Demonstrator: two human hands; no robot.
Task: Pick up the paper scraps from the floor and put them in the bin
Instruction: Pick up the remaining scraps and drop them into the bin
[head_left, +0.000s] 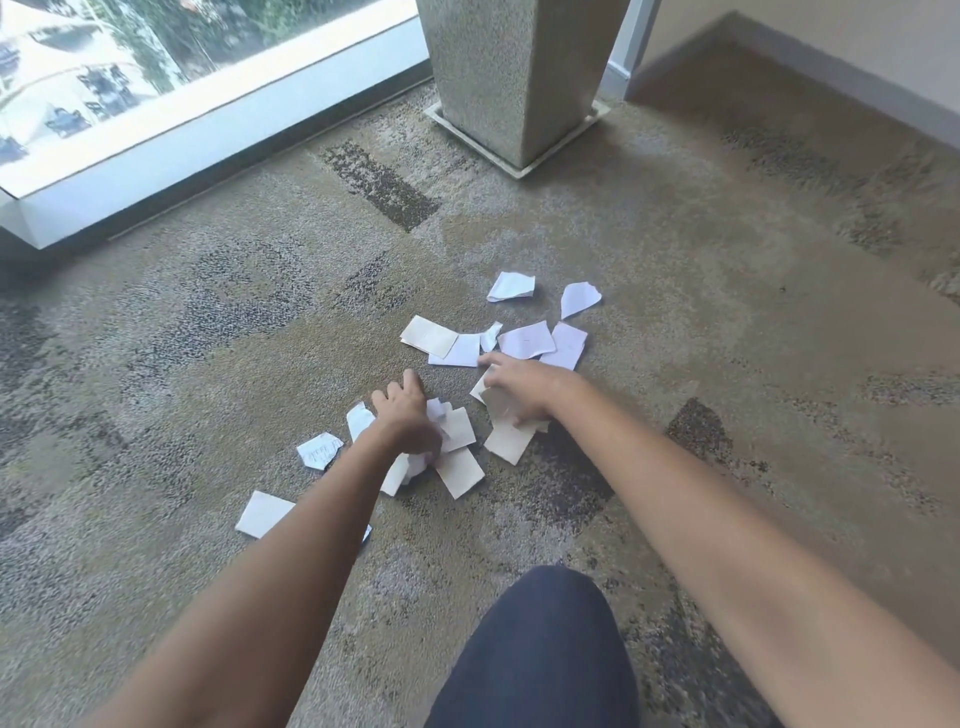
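Several white and cream paper scraps (524, 338) lie scattered on the patterned carpet in the middle of the view. My left hand (408, 415) is down among the nearer scraps, its fingers curled round crumpled white paper (439, 415). My right hand (522, 387) reaches over the pile just to the right and holds a few cream scraps (511, 439) under its palm and fingers. More scraps (319, 451) lie loose to the left of my left arm, and one (262, 513) sits nearer to me. No bin is plainly in view.
A tall speckled grey planter (519, 78) on a square base stands at the back centre. A low white window sill (171, 140) runs along the back left. A wall with dark skirting (831, 73) closes the back right. My dark-clad knee (540, 649) is at the bottom.
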